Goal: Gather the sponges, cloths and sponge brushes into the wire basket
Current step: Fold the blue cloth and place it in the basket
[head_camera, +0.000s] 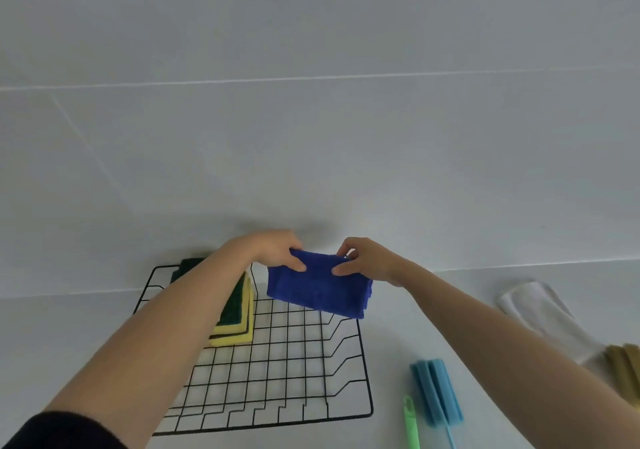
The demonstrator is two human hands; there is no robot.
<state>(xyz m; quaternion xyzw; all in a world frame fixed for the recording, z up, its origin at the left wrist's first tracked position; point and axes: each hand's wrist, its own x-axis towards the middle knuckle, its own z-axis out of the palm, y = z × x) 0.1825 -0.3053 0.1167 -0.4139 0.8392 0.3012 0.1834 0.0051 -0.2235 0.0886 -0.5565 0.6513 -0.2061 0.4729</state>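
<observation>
A folded dark blue cloth (320, 287) hangs in the air over the far right corner of the black wire basket (366, 379). My left hand (277, 249) pinches its upper left edge and my right hand (363, 261) pinches its upper right edge. A stack of yellow sponges with green scouring tops (239, 317) stands in the basket's far left part, partly hidden by my left forearm. Right of the basket lie a blue sponge brush (437, 391) and a green handle (410, 421). A white cloth (543, 317) and an olive cloth (625, 369) lie at the far right.
Everything rests on a white counter (433, 327) against a pale tiled wall (311, 136). The basket's near and middle floor holds nothing. A dark sleeve shows at the lower left corner.
</observation>
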